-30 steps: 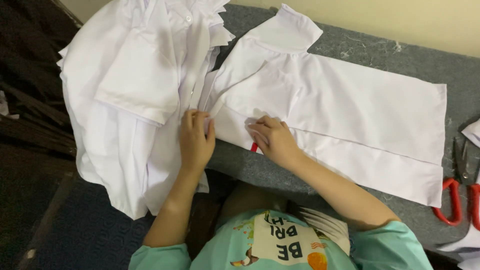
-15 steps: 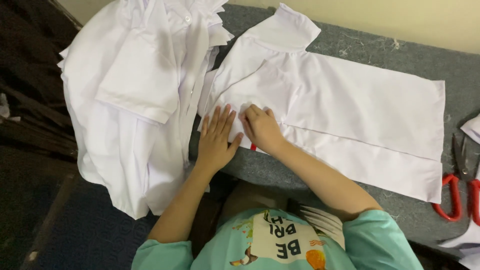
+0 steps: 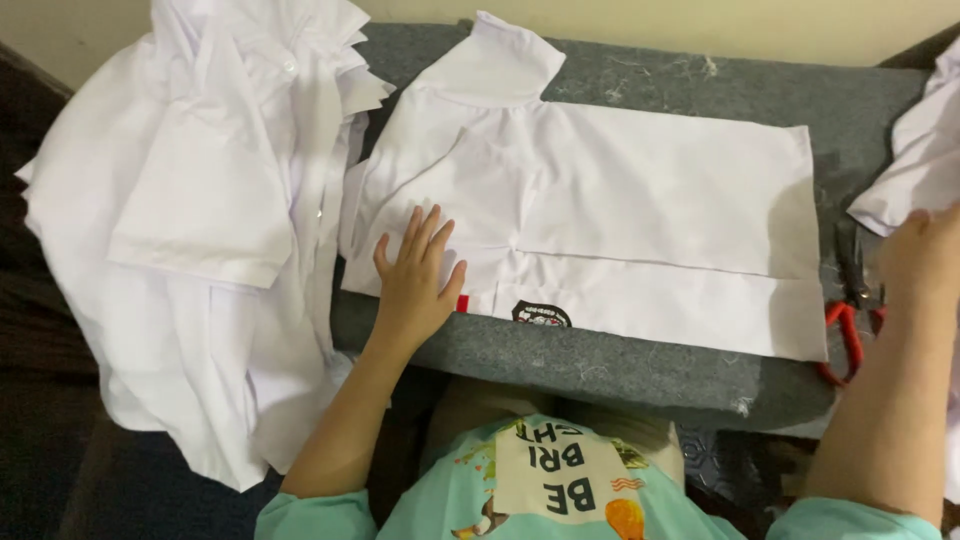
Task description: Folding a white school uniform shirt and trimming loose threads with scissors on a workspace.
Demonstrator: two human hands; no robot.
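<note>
White shirt point(image 3: 640, 200) lies flat on the grey tabletop point(image 3: 620, 360); left hand point(image 3: 415, 275) presses it, fingers spread; right hand point(image 3: 925, 250) possibly grips white cloth point(image 3: 915, 150).

White shirt point(image 3: 640, 200), grey table point(image 3: 620, 365), red-handled scissors point(image 3: 850, 325)

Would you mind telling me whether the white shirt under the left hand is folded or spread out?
Folded: the white shirt lies flat as a neat rectangle with layered edges, the left hand pressing it.

Single head-mounted view, looking steeply down.
The camera sits above the person's chest, facing forward and down over the grey padded table point(image 3: 640, 365) at close range; no second view overlaps it.
</note>
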